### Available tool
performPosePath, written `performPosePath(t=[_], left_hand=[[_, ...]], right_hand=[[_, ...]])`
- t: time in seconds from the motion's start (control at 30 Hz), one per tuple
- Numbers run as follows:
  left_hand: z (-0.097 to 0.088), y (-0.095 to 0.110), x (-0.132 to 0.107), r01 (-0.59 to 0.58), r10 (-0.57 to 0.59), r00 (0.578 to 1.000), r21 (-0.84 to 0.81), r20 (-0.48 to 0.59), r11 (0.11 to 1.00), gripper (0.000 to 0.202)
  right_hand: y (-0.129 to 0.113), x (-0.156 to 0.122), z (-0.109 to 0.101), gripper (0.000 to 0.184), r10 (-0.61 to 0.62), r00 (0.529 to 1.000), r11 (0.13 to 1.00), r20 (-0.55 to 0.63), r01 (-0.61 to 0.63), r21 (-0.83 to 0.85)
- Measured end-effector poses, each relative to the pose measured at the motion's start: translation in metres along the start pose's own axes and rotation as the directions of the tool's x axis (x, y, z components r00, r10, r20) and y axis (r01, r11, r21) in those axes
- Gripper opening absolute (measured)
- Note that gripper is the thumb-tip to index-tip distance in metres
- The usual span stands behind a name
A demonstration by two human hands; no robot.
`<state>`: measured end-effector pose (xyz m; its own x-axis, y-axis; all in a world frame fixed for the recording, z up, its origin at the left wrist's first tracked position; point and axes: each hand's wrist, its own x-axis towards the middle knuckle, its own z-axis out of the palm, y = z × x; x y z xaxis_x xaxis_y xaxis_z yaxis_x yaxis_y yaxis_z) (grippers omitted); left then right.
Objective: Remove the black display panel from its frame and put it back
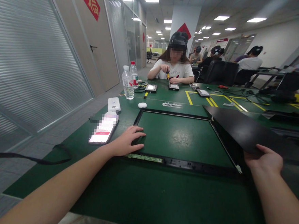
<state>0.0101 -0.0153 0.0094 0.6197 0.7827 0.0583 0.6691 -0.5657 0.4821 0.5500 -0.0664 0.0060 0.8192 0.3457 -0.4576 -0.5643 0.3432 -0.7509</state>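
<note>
A black rectangular bezel frame lies flat on the green table, with bare tabletop showing through its opening. Along its near bar runs a narrow green circuit board. My left hand rests over the frame's left side, fingers spread and the fingertips reaching into the opening. On the right, my right hand grips the near edge of a thin black panel, thumb on top and the other fingers hidden below. The panel is tilted, its far left corner beside the frame's far right corner.
Left of the frame are a phone, a white power-bank-like device, a white earbud case and a water bottle. Across the table a co-worker holds a screwdriver over a hard drive. Dark parts lie far right.
</note>
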Motion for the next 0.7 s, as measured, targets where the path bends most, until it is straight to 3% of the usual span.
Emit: performPosePath(t=[0.37, 0.57, 0.7], left_hand=[[0.005, -0.008, 0.001, -0.017, 0.016, 0.999, -0.019, -0.033, 1.0, 0.058], [0.001, -0.005, 0.001, 0.014, -0.017, 0.997, -0.052, -0.073, 0.999, 0.06], [-0.004, -0.002, 0.002, 0.073, -0.091, 0.974, -0.094, -0.207, 0.993, 0.062]], right_hand=[[-0.009, -0.008, 0.001, 0.03, -0.098, 0.979, 0.99, 0.181, 0.076, 0.12], [-0.003, -0.054, 0.009, 0.032, -0.185, 0.94, 0.981, 0.288, 0.159, 0.111], [0.0, -0.077, 0.009, 0.033, -0.199, 0.9, 0.98, 0.389, 0.177, 0.091]])
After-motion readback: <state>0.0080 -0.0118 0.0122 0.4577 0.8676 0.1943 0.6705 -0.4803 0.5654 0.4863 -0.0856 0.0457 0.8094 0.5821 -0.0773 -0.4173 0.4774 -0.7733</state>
